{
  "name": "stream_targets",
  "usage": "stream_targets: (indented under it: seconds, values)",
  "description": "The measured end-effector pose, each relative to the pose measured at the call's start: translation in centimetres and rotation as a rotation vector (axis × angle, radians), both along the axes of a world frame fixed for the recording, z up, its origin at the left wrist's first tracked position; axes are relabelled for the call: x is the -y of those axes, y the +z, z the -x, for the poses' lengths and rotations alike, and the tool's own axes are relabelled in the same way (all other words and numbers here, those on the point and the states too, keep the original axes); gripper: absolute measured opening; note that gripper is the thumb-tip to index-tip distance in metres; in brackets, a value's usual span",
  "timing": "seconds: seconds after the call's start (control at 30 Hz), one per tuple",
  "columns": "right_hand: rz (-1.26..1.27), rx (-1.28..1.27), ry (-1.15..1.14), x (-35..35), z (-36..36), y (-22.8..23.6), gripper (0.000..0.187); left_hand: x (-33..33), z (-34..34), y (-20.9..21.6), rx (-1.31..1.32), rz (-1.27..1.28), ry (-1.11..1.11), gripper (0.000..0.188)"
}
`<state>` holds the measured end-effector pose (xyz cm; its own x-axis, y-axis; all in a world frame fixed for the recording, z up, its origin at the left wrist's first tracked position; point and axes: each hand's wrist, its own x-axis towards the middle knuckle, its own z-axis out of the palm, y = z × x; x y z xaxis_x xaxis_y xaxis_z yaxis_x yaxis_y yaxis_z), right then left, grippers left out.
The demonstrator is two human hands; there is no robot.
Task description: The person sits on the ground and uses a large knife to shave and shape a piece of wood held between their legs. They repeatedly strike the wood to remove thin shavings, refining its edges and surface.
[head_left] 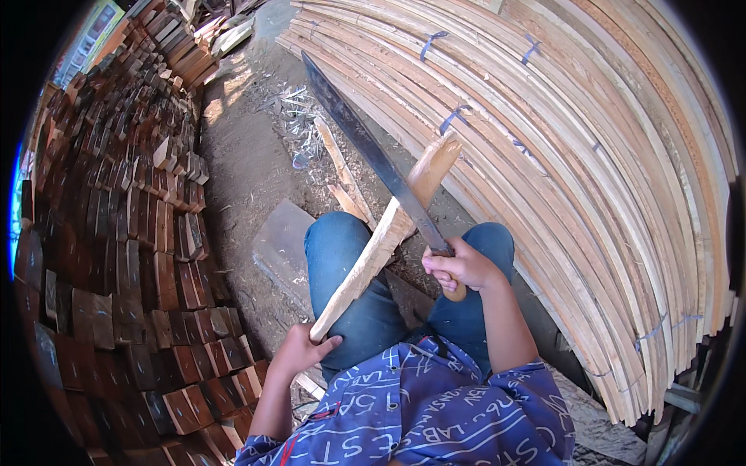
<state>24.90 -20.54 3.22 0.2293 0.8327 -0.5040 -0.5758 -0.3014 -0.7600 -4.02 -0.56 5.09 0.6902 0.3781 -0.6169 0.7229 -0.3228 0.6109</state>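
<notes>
My left hand (301, 351) is closed round the near end of a long, rough piece of wood (369, 260), which slants up and to the right over my knees. A machete (353, 128) with a long dark blade is gripped in my right hand (460, 268) by its short wooden handle (455, 293). Its blade lies across the upper part of the wood and points to the far left; I cannot tell whether it touches or has cut in. Pale, freshly cut faces show on the wood's far end.
Stacked dark wood blocks (163, 272) rise along my left. Bundles of long pale strips (559, 179), tied with blue bands (453, 119), lie at the right. Split wood pieces (342, 167) and shavings (294, 109) litter the ground ahead. A flat board (281, 241) lies beside my left knee.
</notes>
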Motion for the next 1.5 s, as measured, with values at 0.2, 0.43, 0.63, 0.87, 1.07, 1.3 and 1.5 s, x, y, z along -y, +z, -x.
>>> stream_targets:
  seconds: [0.2,0.43,0.63,0.87,1.07,1.3,1.5]
  values:
    - [0.158,0.436,-0.283,1.9,-0.3,-0.4,0.022,0.3,0.1,-1.2,0.016,-0.203,-0.057,0.036]
    - [0.043,0.555,-0.486,2.6,0.8,3.6,0.020,0.9,0.1,1.6,0.110,-0.529,-0.056,0.027]
    - [0.129,0.793,-0.446,1.0,2.2,3.1,0.019,-1.2,0.0,2.6,0.116,-0.710,-0.107,0.015]
    - [0.157,0.898,-0.381,1.0,3.4,2.8,0.021,-2.2,0.7,0.5,0.071,-0.612,-0.062,0.012]
    - [0.273,1.010,-0.444,0.9,3.4,2.6,0.021,-2.6,0.3,0.3,0.015,-0.557,-0.047,0.013]
    - [0.251,0.879,-0.449,2.3,2.7,3.6,0.020,-3.1,0.0,0.4,-0.006,-0.595,-0.084,0.011]
    - [0.324,0.998,-0.337,3.8,3.4,3.1,0.019,-3.6,0.2,0.9,-0.028,-0.699,-0.139,0.010]
